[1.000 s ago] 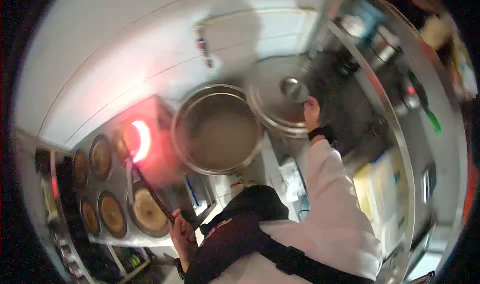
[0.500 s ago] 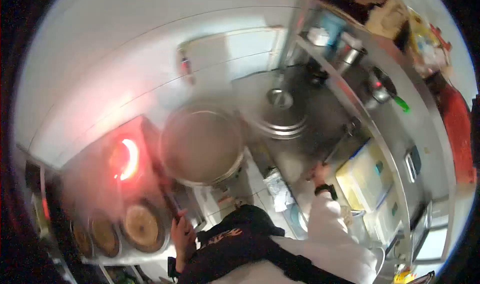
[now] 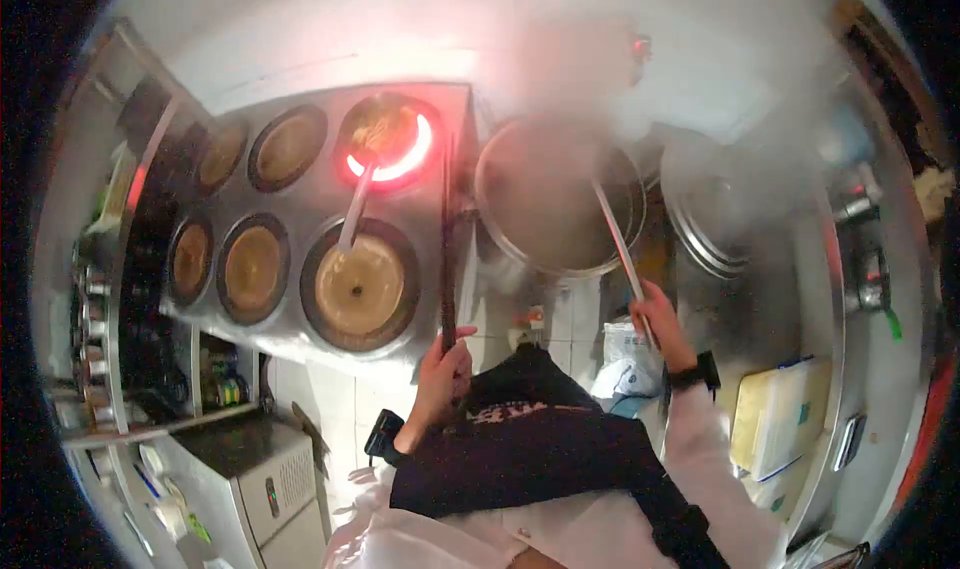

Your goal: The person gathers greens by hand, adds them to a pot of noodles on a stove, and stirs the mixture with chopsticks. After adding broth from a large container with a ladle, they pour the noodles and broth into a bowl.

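Observation:
My right hand (image 3: 660,324) is wrapped around a long-handled metal utensil (image 3: 622,244). The utensil slants up and left into a large round pot (image 3: 490,224), where steam hides its far end. A long dark stick (image 3: 448,239) stands in my left hand (image 3: 445,374), fingers closed around its lower part. It runs along the right edge of a metal cooker (image 3: 275,201) with several round wells. Cloudy brownish content fills the pot. At the cooker's back right, a well (image 3: 380,129) glows red along its rim, with a pale handle (image 3: 357,207) leaning out of it.
Right of the pot, a round metal lid (image 3: 705,219) lies on the counter behind steam. A lidded plastic container (image 3: 780,419) stands at the lower right, and a white bag (image 3: 630,359) sits below my right hand. Shelves (image 3: 110,269) line the left side; a metal cabinet (image 3: 250,479) is at lower left.
The view has swung left toward the cooker. My right hand has moved from the right counter to the pot with the utensil. My left hand still grips the dark stick.

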### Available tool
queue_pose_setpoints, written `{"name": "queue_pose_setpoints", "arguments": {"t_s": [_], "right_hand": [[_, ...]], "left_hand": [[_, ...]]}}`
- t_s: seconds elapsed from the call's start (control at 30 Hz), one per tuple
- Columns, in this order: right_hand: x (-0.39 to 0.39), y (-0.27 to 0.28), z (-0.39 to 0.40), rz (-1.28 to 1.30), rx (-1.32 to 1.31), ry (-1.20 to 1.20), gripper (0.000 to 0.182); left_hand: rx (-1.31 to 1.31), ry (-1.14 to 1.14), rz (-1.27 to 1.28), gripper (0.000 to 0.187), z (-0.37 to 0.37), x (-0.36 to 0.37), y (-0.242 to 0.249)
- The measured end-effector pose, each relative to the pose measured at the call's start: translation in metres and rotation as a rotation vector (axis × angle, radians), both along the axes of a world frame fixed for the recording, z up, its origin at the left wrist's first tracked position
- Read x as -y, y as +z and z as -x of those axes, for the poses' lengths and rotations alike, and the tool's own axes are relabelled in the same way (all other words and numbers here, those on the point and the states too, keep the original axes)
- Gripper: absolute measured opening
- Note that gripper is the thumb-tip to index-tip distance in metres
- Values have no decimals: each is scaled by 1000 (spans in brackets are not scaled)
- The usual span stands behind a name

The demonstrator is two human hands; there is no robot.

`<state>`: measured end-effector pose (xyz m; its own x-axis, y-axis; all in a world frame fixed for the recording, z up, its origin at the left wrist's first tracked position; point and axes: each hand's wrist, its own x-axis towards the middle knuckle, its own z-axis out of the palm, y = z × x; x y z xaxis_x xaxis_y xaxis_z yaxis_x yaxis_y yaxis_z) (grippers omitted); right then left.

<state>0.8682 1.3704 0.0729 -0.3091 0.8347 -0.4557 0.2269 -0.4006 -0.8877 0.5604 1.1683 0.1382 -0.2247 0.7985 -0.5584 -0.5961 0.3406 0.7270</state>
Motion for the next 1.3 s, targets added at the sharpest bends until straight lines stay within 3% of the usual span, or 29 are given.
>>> {"name": "queue_pose_setpoints", "arguments": {"t_s": [0.07, 0.13, 0.23, 0.27, 0.3, 0.33, 0.37, 0.43, 0.47, 0.53, 0.6, 0.67, 0.73, 0.8, 0.83, 0.9, 1.03, 1.13, 1.17, 1.3], "right_hand": [[-37, -33, 22, 75, -74, 73, 58], [-72, -72, 44, -27, 196, 180, 57], [-96, -90, 80, -95, 417, 322, 52], [-107, -118, 84, -98, 413, 349, 52], [-125, -163, 83, -486, 505, 407, 46], [-127, -168, 93, -879, 576, 450, 40], [-128, -170, 98, -884, 562, 473, 40], [-130, -164, 109, -522, 370, 481, 26], [-141, -175, 106, -532, 359, 503, 26], [-174, -211, 90, -280, 160, 890, 11], [-156, -153, 86, -644, 216, 1025, 8], [-118, -98, 86, -1337, 93, 727, 17], [-105, -97, 54, -575, 2, 490, 16], [-75, -19, 51, -48, -123, 405, 7], [-70, -8, 46, -58, -119, 406, 7], [-62, 10, 35, 418, -486, 55, 24], [-45, 58, 33, 408, -699, 75, 39], [-21, 115, 68, 290, -624, -90, 44], [-23, 119, 73, 168, -530, -17, 45], [-24, 145, 112, 155, -574, -37, 43]], "left_hand": [[10, 54, -28, 26, 2, 11, 1], [-3, 97, -68, 27, 6, 17, 3], [-79, 190, -18, 31, 4, 31, 3], [-119, 215, 4, 33, 3, 34, 6], [-122, 242, 7, 33, 4, 37, 6], [-166, 256, -3, 34, 4, 40, 6], [-208, 269, -12, 34, 4, 43, 6], [-195, 300, -5, 33, 8, 46, 11], [-179, 308, -8, 33, 9, 46, 13], [-182, 347, 7, 32, 10, 44, 14], [-183, 377, 20, 32, 12, 45, 14], [-114, 385, -14, 32, 15, 42, 9], [-85, 422, -80, 32, 17, 40, -5], [-79, 449, -154, 31, 18, 38, -8], [-74, 450, -164, 31, 20, 36, -9], [-63, 493, -192, 30, 23, 31, -9], [-20, 510, -179, 29, 25, 26, 1], [-7, 517, -218, 29, 26, 25, 0], [-52, 506, -248, 29, 26, 26, -4], [-40, 530, -221, 30, 24, 36, 2]]}}
